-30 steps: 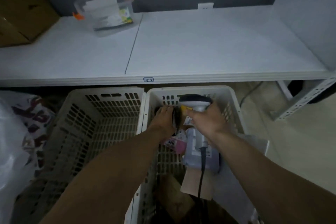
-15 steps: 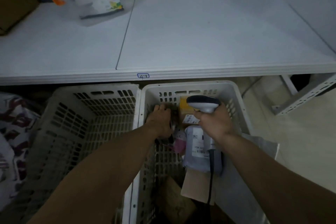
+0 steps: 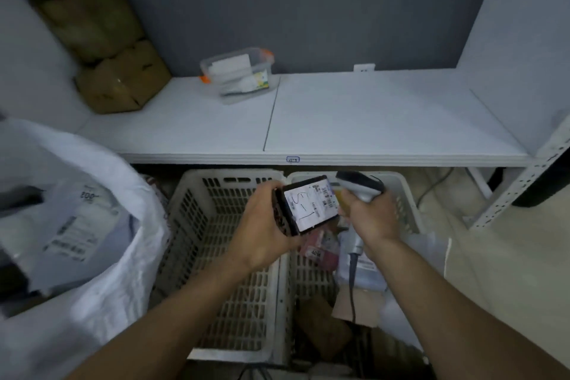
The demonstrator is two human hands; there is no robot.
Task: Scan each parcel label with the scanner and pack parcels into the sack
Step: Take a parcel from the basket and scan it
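Parcel [image 3: 311,208] now up beside scanner [image 3: 359,187]

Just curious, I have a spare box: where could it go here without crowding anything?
The white shelf is bare from the clear tub rightward to the wall. The left crate shows bare mesh floor. Crowded: the right crate, holding parcels, and the sack.

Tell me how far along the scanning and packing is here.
Done: labelled parcels lie in the white sack. In hand: the left hand holds a dark parcel, label up, beside the scanner gripped by the right hand; scan unconfirmed. Left: a pink parcel, a grey bag and others lie in the right crate.
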